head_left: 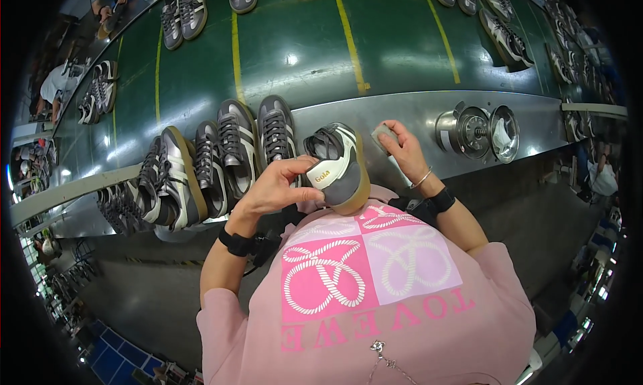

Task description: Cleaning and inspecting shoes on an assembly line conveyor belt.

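Observation:
A dark grey sneaker (346, 178) with white trim and a gum-brown sole is tilted at the near edge of the metal ledge, close to my shirt. My left hand (281, 184) grips it from the left, with the thumb and fingers at its white-patched end. Just right of the shoe, my right hand (405, 154) is raised and pinches a small greyish block or pad (384, 137), whose exact kind I cannot make out. The right hand is apart from the shoe.
Several similar sneakers (231, 140) crowd the ledge to the left. Two round metal containers (472, 132) sit on the metal ledge (415, 110) at right. Beyond runs a green belt (295, 56) with yellow lines, carrying more shoes (193, 11). Another person's hand (105, 13) shows far left.

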A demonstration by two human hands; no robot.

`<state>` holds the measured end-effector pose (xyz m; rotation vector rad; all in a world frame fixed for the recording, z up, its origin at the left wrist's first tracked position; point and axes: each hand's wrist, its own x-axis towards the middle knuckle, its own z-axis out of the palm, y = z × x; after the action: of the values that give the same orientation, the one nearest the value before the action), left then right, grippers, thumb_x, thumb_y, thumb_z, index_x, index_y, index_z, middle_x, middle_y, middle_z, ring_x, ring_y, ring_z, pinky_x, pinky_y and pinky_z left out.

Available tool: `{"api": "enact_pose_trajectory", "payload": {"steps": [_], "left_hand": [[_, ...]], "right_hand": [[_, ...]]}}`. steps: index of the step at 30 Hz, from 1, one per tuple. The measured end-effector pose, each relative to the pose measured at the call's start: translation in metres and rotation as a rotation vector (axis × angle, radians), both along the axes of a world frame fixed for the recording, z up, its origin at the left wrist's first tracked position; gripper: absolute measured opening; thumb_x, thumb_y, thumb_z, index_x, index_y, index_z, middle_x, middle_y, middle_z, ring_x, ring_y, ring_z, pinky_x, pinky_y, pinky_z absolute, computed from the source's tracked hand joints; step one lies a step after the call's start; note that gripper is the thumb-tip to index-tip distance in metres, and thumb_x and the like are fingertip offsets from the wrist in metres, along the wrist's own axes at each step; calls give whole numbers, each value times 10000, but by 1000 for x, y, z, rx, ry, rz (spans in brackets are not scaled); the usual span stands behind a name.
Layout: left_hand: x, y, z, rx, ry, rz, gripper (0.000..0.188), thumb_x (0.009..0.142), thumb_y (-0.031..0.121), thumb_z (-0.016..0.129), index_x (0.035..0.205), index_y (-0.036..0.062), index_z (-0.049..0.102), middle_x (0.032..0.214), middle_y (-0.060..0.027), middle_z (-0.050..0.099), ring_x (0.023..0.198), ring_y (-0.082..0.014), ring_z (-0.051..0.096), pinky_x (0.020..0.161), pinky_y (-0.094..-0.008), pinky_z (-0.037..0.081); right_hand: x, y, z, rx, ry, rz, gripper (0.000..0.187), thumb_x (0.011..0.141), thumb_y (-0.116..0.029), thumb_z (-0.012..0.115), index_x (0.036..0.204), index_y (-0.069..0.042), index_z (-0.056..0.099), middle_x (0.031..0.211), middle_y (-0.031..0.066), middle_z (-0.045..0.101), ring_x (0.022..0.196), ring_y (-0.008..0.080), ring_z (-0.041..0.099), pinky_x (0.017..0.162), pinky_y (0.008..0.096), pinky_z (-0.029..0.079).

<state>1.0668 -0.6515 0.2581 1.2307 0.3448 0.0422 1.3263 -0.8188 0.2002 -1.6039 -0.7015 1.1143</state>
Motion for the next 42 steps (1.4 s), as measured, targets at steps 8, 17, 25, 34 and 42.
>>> {"api": "enact_pose_trajectory", "payload": {"steps": [8, 17, 25, 34, 42], "left_hand": [[14, -3, 16, 137, 117, 28, 376, 763, 90, 836, 1091, -17, 687, 1062, -41, 656, 964, -116, 580, 878, -276, 458], [31, -2, 17, 200, 50, 105, 444, 773, 137, 822, 1161, 0, 657, 1019, -56, 678, 943, -127, 621, 830, -290, 499], [28, -9, -12, 833, -11, 26, 397, 712, 196, 827, 1054, 51, 687, 1044, -90, 655, 1064, -288, 573, 947, -394, 408], [-13, -29, -69, 1003, 258, 149, 380, 821, 196, 733, 1160, 67, 620, 1033, -157, 630, 1027, -353, 594, 863, -439, 491], [-29, -46, -82, 1103, 625, -78, 581, 832, 242, 726, 1378, 244, 527, 943, -213, 640, 910, -397, 639, 781, -481, 524]], "right_hand": [[0, 17, 16, 28, -18, 122, 281, 971, -225, 644, 1177, -43, 589, 1006, -30, 622, 819, 32, 545, 687, 202, 461], [3, 18, -2, -29, -56, 112, 254, 968, -205, 634, 1150, -31, 608, 974, -25, 633, 795, 36, 552, 665, 207, 462], [16, 6, -42, -227, -495, 220, 367, 904, -267, 679, 1171, -24, 615, 996, 151, 704, 755, 229, 645, 678, 320, 499], [33, -23, -83, -135, -979, 267, 427, 796, -95, 661, 1215, -64, 589, 1150, 187, 594, 1108, 393, 512, 988, 465, 428], [20, 9, -74, -94, -775, 294, 314, 836, -88, 657, 1149, -68, 646, 983, 143, 653, 908, 313, 613, 851, 389, 505]]}}
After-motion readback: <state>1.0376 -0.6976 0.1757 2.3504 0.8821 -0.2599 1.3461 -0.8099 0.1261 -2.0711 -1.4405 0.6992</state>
